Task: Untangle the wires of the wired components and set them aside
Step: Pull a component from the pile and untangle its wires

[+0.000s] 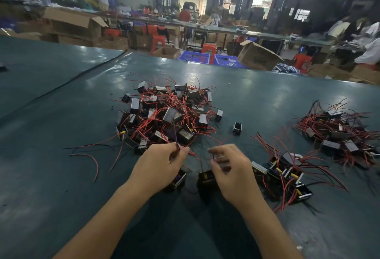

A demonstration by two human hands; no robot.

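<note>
A tangled heap of small black wired components [168,112] with red and black leads lies in the middle of the green table [61,114]. Just in front of it, my left hand [160,166] pinches thin wires between thumb and fingers. A component [177,180] hangs below that hand. My right hand [230,170] pinches a red wire, and another black component [206,177] dangles under it. A red lead runs between the two hands.
A group of sorted components [287,174] lies right of my right hand, and a bigger group [339,133] sits at the far right. One lone component [237,128] stands near the heap. Loose wires [90,155] trail at the left. Boxes and blue crates stand beyond the table's far edge.
</note>
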